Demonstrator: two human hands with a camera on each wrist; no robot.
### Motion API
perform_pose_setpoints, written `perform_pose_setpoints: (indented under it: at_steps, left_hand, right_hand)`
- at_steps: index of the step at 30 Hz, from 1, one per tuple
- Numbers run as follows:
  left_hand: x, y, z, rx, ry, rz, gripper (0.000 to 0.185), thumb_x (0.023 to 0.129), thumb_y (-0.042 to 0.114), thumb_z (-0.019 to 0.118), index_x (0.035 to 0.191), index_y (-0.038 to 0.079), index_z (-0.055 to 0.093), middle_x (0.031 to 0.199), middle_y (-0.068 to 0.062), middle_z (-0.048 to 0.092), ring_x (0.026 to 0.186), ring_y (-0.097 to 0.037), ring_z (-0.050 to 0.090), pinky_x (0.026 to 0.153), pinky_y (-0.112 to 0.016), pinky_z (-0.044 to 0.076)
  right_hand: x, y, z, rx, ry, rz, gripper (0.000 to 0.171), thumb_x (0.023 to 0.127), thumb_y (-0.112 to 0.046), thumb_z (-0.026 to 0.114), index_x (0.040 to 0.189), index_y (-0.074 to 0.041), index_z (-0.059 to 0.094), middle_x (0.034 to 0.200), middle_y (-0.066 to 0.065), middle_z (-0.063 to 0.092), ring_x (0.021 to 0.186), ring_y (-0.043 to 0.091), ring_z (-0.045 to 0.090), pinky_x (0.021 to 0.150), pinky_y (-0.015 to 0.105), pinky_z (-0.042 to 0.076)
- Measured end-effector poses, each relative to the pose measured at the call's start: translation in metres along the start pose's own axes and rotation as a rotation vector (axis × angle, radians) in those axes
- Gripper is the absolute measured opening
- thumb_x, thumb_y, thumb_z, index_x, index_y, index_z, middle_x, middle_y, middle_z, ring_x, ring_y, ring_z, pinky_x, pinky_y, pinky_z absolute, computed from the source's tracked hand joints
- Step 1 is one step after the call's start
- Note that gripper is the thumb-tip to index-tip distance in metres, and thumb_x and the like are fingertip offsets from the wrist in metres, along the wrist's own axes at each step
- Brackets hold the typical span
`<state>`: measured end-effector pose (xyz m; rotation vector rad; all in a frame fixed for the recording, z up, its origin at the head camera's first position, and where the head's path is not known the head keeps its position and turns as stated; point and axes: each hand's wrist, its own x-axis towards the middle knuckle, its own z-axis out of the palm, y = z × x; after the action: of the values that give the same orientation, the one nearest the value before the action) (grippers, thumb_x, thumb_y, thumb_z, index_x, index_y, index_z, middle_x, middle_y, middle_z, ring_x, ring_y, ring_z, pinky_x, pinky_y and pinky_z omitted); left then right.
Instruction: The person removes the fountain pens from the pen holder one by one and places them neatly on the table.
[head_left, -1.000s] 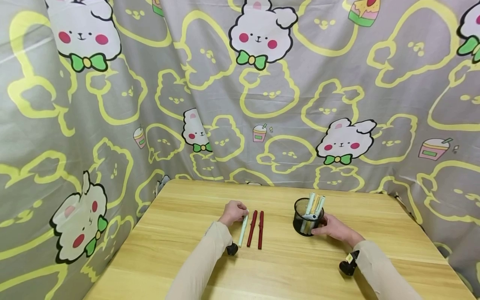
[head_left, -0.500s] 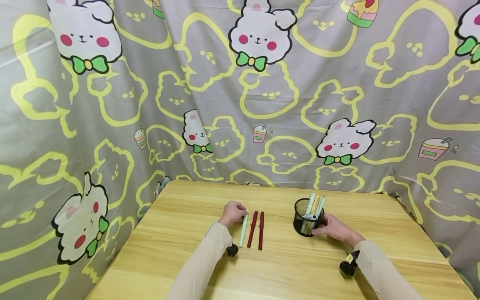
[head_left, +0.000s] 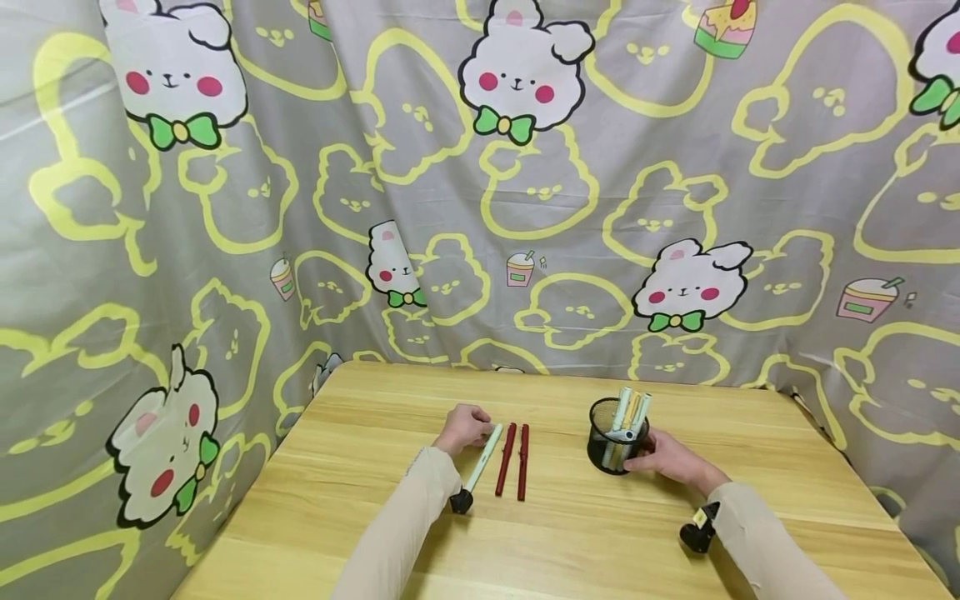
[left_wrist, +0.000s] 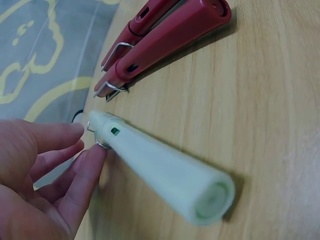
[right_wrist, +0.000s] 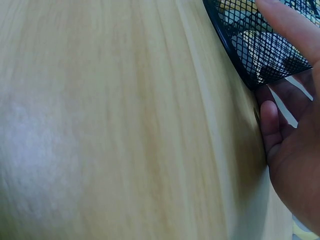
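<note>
A mint-green pen (head_left: 483,458) with a wire clip lies slantwise on the table at the left hand. The left hand (head_left: 465,427) is at its clip end; in the left wrist view one fingertip (left_wrist: 98,152) is right at the clip (left_wrist: 100,142), with a gap between thumb and finger. Two dark red pens, a left one (head_left: 506,460) and a right one (head_left: 522,462), lie side by side just right of it. The right hand (head_left: 667,458) holds the side of a black mesh pen holder (head_left: 598,448), its thumb on the mesh and its other fingers partly hidden.
Several pale green pens and a yellow one (head_left: 633,408) stand in the holder, with a pale item bearing a dark round spot (head_left: 624,434). The wooden table (head_left: 555,542) ends at a patterned curtain (head_left: 442,250) behind and at the left.
The mint-green pen has turned on the table: its clip end has shifted right and its near end left, toward the left wrist. The right hand stays on the pen holder.
</note>
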<state>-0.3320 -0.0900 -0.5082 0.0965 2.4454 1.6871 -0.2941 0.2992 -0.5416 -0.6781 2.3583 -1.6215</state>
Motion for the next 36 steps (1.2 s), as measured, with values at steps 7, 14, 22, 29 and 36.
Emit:
perform_pose_setpoints:
  at_steps: [7, 14, 22, 29, 36]
  left_hand:
    - [-0.005, 0.004, -0.004, 0.062, -0.057, -0.003, 0.014, 0.084, -0.002, 0.067, 0.095, -0.009, 0.064, 0.082, -0.011, 0.065, 0.073, -0.024, 0.066, 0.062, -0.035, 0.057]
    - [-0.010, 0.009, -0.001, 0.109, -0.051, -0.044, 0.010, 0.085, -0.002, 0.066, 0.093, -0.007, 0.064, 0.082, -0.012, 0.063, 0.071, -0.024, 0.065, 0.061, -0.034, 0.057]
    - [-0.008, 0.005, 0.003, 0.083, -0.026, -0.086, 0.007, 0.088, -0.002, 0.063, 0.092, -0.007, 0.063, 0.075, -0.013, 0.063, 0.059, -0.020, 0.063, 0.055, -0.030, 0.056]
    - [-0.007, 0.009, -0.002, 0.074, -0.041, -0.079, 0.008, 0.088, -0.002, 0.060, 0.094, -0.007, 0.061, 0.078, -0.017, 0.063, 0.065, -0.025, 0.064, 0.060, -0.035, 0.057]
    - [-0.008, 0.026, -0.002, 0.293, -0.014, 0.068, 0.023, 0.090, 0.009, 0.062, 0.109, -0.004, 0.060, 0.091, -0.016, 0.064, 0.077, -0.029, 0.064, 0.062, -0.033, 0.053]
  right_hand:
    - [-0.001, -0.001, -0.001, 0.017, -0.015, -0.015, 0.061, 0.082, -0.005, 0.073, 0.129, 0.016, 0.042, 0.124, 0.030, 0.052, 0.108, 0.012, 0.054, 0.089, 0.018, 0.041]
    - [-0.001, -0.001, -0.001, 0.014, -0.019, -0.013, 0.061, 0.082, -0.006, 0.073, 0.130, 0.015, 0.042, 0.124, 0.029, 0.053, 0.106, 0.008, 0.055, 0.089, 0.017, 0.041]
    - [0.000, -0.001, 0.000, 0.013, -0.024, -0.006, 0.059, 0.082, -0.006, 0.073, 0.130, 0.014, 0.044, 0.125, 0.029, 0.052, 0.106, 0.006, 0.054, 0.090, 0.017, 0.040]
    - [0.000, -0.007, 0.000, -0.006, -0.009, 0.004, 0.060, 0.081, -0.006, 0.074, 0.129, 0.015, 0.043, 0.124, 0.029, 0.053, 0.109, 0.017, 0.053, 0.089, 0.017, 0.040]
    - [-0.001, -0.008, 0.001, -0.016, -0.006, -0.003, 0.060, 0.082, -0.007, 0.073, 0.129, 0.015, 0.042, 0.123, 0.025, 0.055, 0.109, 0.018, 0.054, 0.088, 0.017, 0.041]
